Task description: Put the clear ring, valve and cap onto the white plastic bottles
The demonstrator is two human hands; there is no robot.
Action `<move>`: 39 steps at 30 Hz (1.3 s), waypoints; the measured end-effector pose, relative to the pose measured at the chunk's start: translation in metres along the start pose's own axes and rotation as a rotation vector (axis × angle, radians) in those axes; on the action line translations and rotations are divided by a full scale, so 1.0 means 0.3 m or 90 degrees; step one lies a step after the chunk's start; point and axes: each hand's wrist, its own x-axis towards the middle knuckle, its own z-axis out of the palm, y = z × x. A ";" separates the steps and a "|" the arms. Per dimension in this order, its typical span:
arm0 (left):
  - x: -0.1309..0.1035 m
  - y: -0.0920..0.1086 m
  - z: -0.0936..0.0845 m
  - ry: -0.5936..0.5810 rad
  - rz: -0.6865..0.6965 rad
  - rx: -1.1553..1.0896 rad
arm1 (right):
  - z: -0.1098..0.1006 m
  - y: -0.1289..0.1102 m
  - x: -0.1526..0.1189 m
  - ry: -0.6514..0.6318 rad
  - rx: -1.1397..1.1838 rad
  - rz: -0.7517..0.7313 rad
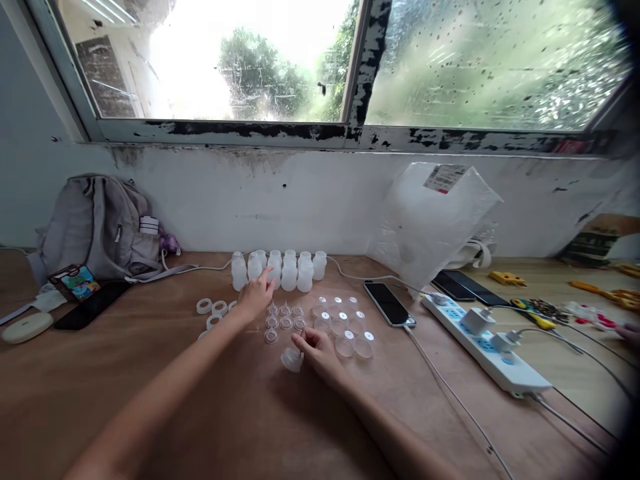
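My left hand (258, 295) reaches to the back of the table, its fingers stretched toward a group of small frosted white bottles (289, 275). Whether a fingertip touches a bottle is unclear. Nearer to me, my right hand (319, 352) has its thumb and forefinger pinched at the edge of a clear round plastic piece (291, 360), low over the table. Clear nipple-shaped pieces (285, 323) stand in rows between the hands. Right of them are clear round caps (345, 345) with small white discs (349, 335). White rings (204, 306) lie left of my left forearm, which partly hides them.
A phone (387, 303) on a cable and a white power strip (485, 347) lie to the right. Behind stands a clear plastic bag (430, 220). A grey backpack (100, 227) and a dark phone (93, 305) are at left. Another person's hand (629, 333) shows at the right edge.
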 end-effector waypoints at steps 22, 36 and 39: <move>-0.215 -0.051 -0.223 0.244 0.107 -0.026 | -0.020 0.015 0.001 0.027 -0.077 -0.027; -0.390 -0.131 0.027 0.089 0.017 -0.362 | -0.018 0.006 0.005 0.077 -0.033 -0.058; -0.380 -0.124 0.063 0.070 -0.019 -0.374 | -0.016 0.004 0.004 0.083 -0.021 -0.070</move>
